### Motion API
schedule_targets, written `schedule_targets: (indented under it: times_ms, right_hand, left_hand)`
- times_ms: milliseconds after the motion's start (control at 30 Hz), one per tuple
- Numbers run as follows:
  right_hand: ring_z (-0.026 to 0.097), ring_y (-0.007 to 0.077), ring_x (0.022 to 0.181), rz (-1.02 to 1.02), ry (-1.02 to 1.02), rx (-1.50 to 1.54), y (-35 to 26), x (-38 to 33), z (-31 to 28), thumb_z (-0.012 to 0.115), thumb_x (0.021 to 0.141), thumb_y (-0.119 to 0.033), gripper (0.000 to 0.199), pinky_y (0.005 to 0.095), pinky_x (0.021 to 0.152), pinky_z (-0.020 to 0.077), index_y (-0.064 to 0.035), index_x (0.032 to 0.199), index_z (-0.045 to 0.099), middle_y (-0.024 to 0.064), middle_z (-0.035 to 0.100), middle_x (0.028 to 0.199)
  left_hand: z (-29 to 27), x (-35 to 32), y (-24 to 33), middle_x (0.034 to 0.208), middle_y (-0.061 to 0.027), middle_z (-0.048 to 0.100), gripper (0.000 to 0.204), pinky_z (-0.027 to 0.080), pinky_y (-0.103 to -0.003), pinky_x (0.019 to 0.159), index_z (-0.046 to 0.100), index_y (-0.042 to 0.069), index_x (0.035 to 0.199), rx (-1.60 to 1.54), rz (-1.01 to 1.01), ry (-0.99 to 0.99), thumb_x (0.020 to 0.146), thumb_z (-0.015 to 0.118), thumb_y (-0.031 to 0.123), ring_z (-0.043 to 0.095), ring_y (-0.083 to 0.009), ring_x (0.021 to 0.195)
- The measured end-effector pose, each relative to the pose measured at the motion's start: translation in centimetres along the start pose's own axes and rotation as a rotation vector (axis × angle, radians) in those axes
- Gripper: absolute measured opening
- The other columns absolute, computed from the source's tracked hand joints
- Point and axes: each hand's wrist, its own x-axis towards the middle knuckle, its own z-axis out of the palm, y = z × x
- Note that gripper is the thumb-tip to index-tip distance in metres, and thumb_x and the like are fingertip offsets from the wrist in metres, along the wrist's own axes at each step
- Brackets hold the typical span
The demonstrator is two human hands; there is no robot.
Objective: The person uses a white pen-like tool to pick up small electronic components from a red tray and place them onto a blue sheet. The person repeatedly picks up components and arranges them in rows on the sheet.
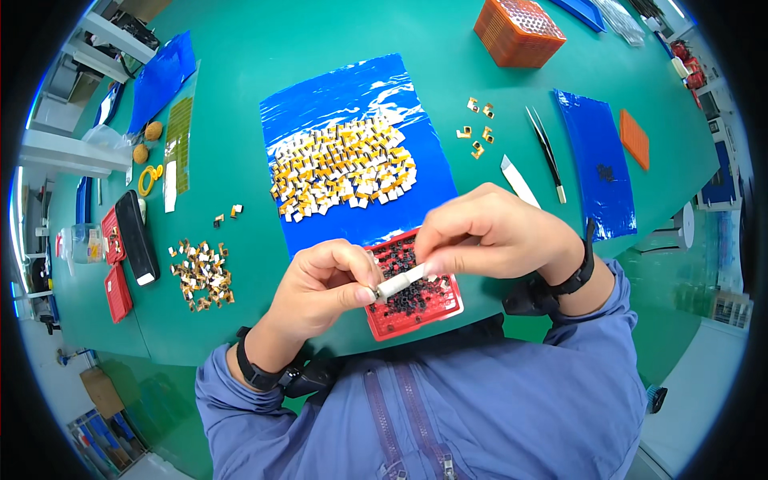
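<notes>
Over the red tray (376, 320), my left hand (324, 284) pinches one end of a small white roll (394, 286), which looks like rolled tape or film. The fingers of my right hand (488, 236) are closed on its other end. Many tiny black parts (412, 304) lie in the tray beneath. Just beyond, a blue sheet (344, 88) carries a dense patch of small white-and-orange pieces (344, 164). A white pointed strip (518, 182) lies beyond my right hand, beside dark tweezers (547, 152).
Loose gold-and-white pieces (202, 274) are heaped on the green table (232, 104) at left, near a black case (136, 236) and yellow scissors (147, 180). Several gold pieces (478, 149) lie at right. Stacked orange trays (516, 36) stand far right; another blue sheet (596, 152) lies nearer.
</notes>
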Motion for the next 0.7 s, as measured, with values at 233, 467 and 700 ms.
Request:
schedule_targets:
  times_ms: [233, 467, 700]
  right_hand:
    - [0.049, 0.0090, 0.051, -0.040, 0.011, -0.035, 0.5, -0.2, 0.2, 0.065, 0.084, -0.012, 0.010, 0.0255, 0.047, 0.0371, -0.0027, 0.082, 0.062, 0.0027, 0.056, 0.061]
    - [0.043, 0.0085, 0.051, -0.072, 0.097, -0.123, 0.7, -0.3, -1.3, 0.072, 0.076, -0.015, 0.014, 0.0248, 0.046, 0.0340, -0.0052, 0.079, 0.062, 0.0001, 0.049, 0.056]
    - [0.044, 0.0046, 0.053, 0.027, 0.206, -0.140, 1.4, -0.3, -2.1, 0.073, 0.076, -0.013, 0.016, 0.0211, 0.047, 0.0318, -0.0025, 0.080, 0.062, -0.0020, 0.053, 0.061]
  left_hand:
    - [0.1, 0.0, 0.2, 0.082, -0.0069, 0.059, 0.010, 0.046, -0.028, 0.071, 0.055, 0.003, 0.084, 0.068, -0.018, -0.022, 0.083, 0.065, 0.001, 0.057, -0.0146, 0.078]
    - [0.6, 0.0, 0.4, 0.083, -0.0078, 0.059, 0.009, 0.046, -0.028, 0.072, 0.056, 0.002, 0.083, 0.138, -0.029, -0.014, 0.082, 0.064, -0.002, 0.058, -0.0154, 0.080]
    - [-0.1, 0.0, 2.6, 0.082, -0.0057, 0.059, 0.011, 0.045, -0.025, 0.072, 0.058, -0.001, 0.086, 0.651, 0.050, 0.245, 0.079, 0.065, -0.005, 0.056, -0.0114, 0.078]
